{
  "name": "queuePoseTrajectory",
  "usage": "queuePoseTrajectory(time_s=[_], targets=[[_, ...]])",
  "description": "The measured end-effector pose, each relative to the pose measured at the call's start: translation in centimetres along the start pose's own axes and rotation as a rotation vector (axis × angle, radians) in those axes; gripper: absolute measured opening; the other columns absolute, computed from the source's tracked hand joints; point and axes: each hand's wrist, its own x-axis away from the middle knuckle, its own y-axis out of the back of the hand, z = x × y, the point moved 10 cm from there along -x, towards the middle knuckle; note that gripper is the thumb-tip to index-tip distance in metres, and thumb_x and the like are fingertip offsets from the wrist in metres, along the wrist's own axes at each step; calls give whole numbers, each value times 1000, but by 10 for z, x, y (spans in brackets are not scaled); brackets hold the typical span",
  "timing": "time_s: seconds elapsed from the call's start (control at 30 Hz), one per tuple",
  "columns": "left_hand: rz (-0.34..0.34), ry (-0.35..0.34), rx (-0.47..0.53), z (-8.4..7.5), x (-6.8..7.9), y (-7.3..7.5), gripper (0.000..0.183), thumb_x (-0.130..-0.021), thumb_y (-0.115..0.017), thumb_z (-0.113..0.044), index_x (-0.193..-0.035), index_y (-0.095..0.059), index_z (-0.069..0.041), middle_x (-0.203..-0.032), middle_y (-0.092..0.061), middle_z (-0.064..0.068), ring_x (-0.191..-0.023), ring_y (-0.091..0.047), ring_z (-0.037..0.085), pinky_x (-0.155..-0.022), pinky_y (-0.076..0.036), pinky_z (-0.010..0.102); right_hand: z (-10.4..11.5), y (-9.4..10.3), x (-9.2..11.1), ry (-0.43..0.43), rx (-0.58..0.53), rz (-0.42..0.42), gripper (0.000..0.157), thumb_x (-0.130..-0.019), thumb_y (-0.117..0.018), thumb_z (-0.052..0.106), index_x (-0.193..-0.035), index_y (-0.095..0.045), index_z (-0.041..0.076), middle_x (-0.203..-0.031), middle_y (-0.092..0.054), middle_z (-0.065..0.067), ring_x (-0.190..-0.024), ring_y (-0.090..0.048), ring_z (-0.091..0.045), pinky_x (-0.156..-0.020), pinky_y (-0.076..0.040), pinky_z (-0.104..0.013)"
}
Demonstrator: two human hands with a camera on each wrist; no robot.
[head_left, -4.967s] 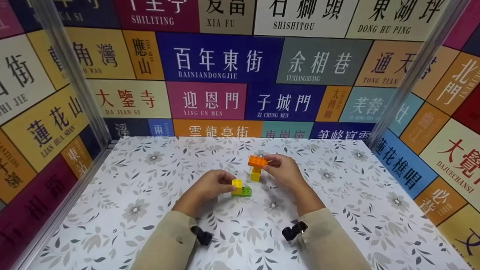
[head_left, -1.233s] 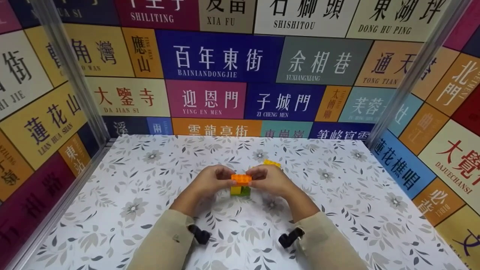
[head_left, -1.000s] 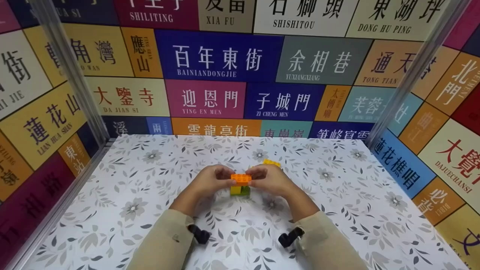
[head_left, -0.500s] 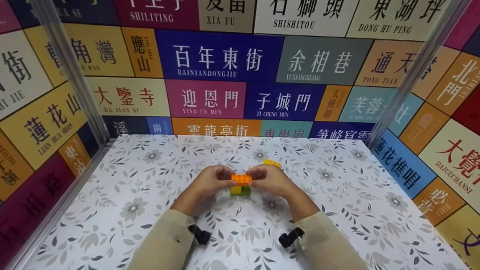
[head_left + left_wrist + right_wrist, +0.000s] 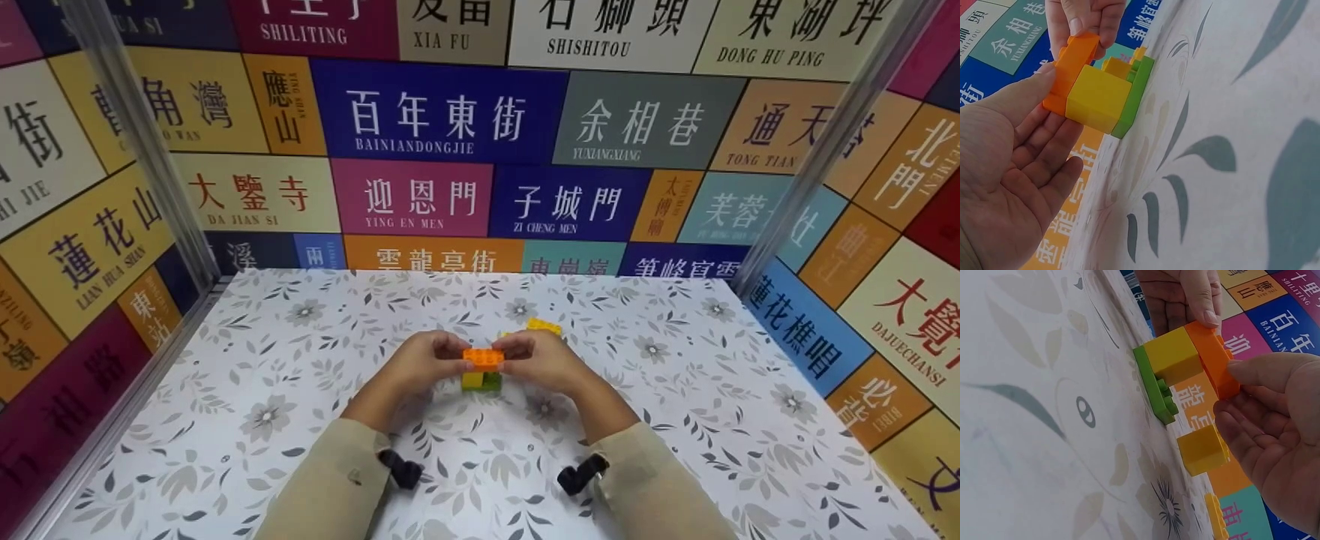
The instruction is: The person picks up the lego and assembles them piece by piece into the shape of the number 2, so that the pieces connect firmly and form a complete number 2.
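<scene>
Between both hands sits an orange toy building brick (image 5: 482, 361), studs up. My left hand (image 5: 415, 366) pinches its left end and my right hand (image 5: 545, 363) pinches its right end, each with thumb in front and fingers behind. Under the orange brick's left part is a yellow brick (image 5: 1099, 99), which stands on one end of a thin green brick (image 5: 1154, 392) on the table. The orange brick's right part overhangs the green brick's bare studs. In the right wrist view it looks slightly tilted against the yellow brick; whether it is fully pressed on, I cannot tell.
Behind my right hand are a loose yellow brick (image 5: 1202, 451) and another yellow piece (image 5: 544, 327), partly hidden in the head view. A flower-patterned cloth covers the table (image 5: 300, 450). Sign-printed walls (image 5: 442, 112) enclose the back and sides.
Since five seconds ago, the right hand has brought the orange brick left onto the yellow one. My left hand has shifted from the yellow brick to the orange. The last second shows hardly any movement.
</scene>
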Motion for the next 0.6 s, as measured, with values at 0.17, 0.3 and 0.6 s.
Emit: queuePoseTrajectory(time_s=[0.17,0.3,0.6], targets=[[-1,18,18,0,0,-1,26,-88,-90,-32,-109,-77,-24,-112,-77,-4,-109,-71,17,-107,-56,39,-3,0,0,-26,0,1,39,-95,-78,13,-133,-74,6,-120,-79,-10,-108,-72,-21,-98,-60,-34],[-5,22,0,-1,1,-1,26,-89,-89,-33,-109,-77,-24,-112,-77,-4,-107,-70,17,-107,-56,39,-6,0,0,-50,3,-2,37,-95,-78,14,-132,-75,10,-120,-79,-8,-109,-72,-20,-100,-60,-35],[-9,26,-15,-3,2,0,22,-90,-89,-31,-107,-77,-25,-111,-76,-4,-108,-69,18,-106,-56,40,-9,1,-1,-85,3,-3,36,-96,-78,15,-132,-76,14,-120,-78,-5,-110,-72,-20,-100,-60,-35]])
